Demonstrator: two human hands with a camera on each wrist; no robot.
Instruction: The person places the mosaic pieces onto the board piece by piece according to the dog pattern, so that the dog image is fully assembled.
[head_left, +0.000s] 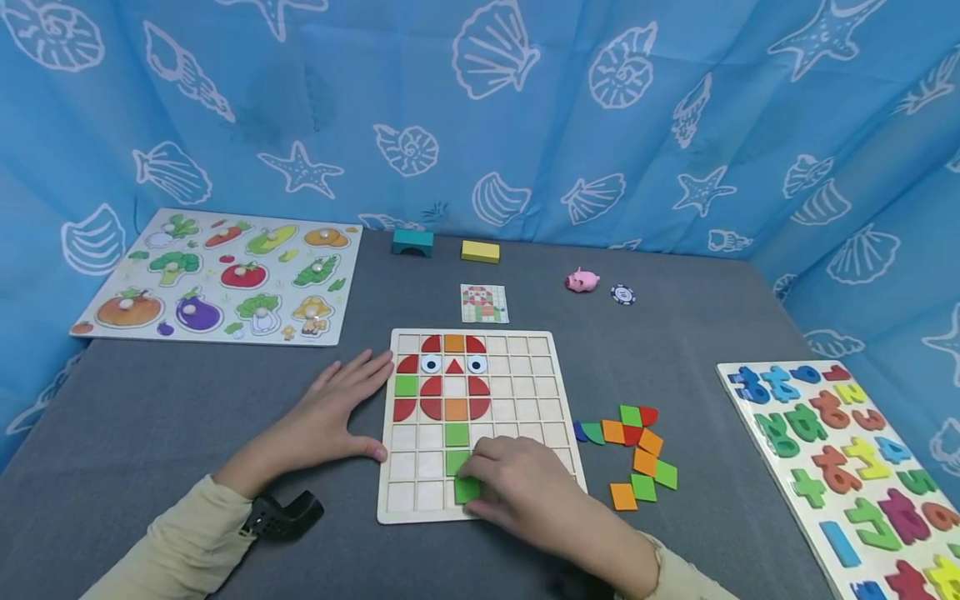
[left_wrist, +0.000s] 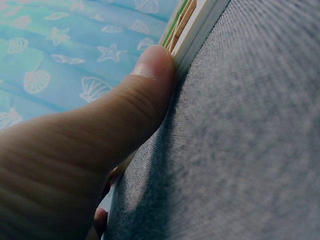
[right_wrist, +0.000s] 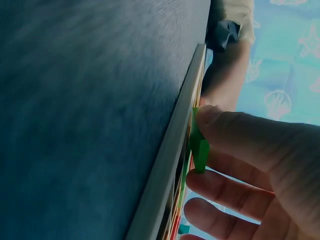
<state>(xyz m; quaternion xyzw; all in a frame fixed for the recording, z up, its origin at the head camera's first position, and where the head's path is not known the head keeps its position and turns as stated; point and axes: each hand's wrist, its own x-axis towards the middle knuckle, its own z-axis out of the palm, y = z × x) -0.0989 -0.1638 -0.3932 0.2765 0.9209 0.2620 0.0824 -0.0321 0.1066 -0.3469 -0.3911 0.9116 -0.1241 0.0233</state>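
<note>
A wooden grid board (head_left: 517,433) lies on the table with red, orange and green pieces and two eye pieces set in its left half. My right hand (head_left: 528,492) pinches a green square tile (head_left: 467,490) between thumb and fingers over the bottom row. In the right wrist view that green tile (right_wrist: 200,145) is tilted against the board's surface. Two green squares (head_left: 457,434) sit in the cells above it. My left hand (head_left: 322,421) lies at the board's left edge with fingers spread, and its thumb (left_wrist: 152,67) presses the side of the board.
Loose coloured tiles (head_left: 643,461) lie right of the board. A pattern card (head_left: 483,303), yellow block (head_left: 480,252), teal block (head_left: 412,242), pink pig (head_left: 582,280) and chip (head_left: 622,294) sit behind. A vegetable puzzle (head_left: 217,279) is at left, a number puzzle (head_left: 847,467) at right.
</note>
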